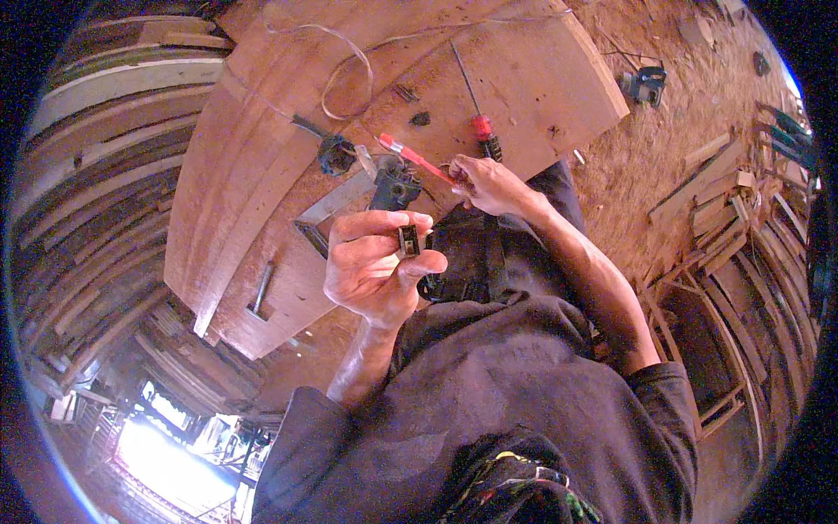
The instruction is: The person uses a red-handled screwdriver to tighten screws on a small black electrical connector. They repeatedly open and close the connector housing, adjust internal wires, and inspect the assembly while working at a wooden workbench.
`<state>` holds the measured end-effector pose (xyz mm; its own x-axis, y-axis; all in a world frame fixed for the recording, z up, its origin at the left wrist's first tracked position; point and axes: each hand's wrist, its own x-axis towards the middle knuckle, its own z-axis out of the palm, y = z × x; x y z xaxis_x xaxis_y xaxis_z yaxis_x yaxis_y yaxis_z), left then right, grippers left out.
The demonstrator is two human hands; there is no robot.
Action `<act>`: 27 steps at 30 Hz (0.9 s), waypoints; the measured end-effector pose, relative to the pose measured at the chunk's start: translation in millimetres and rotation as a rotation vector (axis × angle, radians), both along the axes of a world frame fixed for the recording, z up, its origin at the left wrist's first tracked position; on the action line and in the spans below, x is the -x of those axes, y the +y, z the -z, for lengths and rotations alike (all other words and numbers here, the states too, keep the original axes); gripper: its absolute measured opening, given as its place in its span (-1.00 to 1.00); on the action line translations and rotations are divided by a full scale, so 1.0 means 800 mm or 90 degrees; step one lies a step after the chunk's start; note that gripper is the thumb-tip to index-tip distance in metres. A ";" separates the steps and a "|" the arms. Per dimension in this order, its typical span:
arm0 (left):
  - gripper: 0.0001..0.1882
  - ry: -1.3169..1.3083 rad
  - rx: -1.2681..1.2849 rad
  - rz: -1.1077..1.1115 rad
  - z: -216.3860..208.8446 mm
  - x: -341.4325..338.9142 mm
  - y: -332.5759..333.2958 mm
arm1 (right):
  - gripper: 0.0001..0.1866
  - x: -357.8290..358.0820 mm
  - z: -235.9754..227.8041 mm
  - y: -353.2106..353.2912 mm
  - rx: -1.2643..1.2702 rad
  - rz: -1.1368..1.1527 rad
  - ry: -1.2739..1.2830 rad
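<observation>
Up close, my left hand pinches a small black rectangular part between thumb and fingertips; a lighter, metallic-looking patch shows on its face. My right hand is closed on the end of a thin red pen-like tool, whose pale tip points up and left. I cannot tell its exact kind. Just beyond my hands, a dark cylindrical tool housing sits on the wooden board. A screwdriver with a red and black handle lies beyond my right hand.
A dark coiled cord lies left of the housing. A pale wire loops across the board's far side. Left on the board is a T-shaped metal piece. A dark power tool rests on the ground. Stacked planks line the left side.
</observation>
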<state>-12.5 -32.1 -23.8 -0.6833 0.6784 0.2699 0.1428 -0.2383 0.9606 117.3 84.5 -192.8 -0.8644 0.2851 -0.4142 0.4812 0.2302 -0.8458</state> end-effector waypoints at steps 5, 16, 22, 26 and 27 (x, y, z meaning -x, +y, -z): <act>-0.53 -0.018 -0.005 0.005 0.004 -0.002 0.002 | -0.74 -0.005 -0.023 0.011 0.235 0.062 0.099; -0.57 -0.115 0.070 0.006 0.023 -0.001 0.007 | -0.83 -0.058 -0.022 0.010 0.423 0.402 0.147; -0.53 -0.240 0.173 0.011 0.021 -0.005 0.012 | -0.65 -0.101 0.005 0.053 0.478 0.682 0.040; -0.55 -0.196 0.207 0.068 0.026 -0.002 0.014 | -0.66 -0.096 0.036 0.058 0.188 0.593 0.032; -0.56 -0.196 0.209 0.074 0.027 -0.003 0.015 | -0.68 -0.089 0.042 0.054 0.136 0.585 0.055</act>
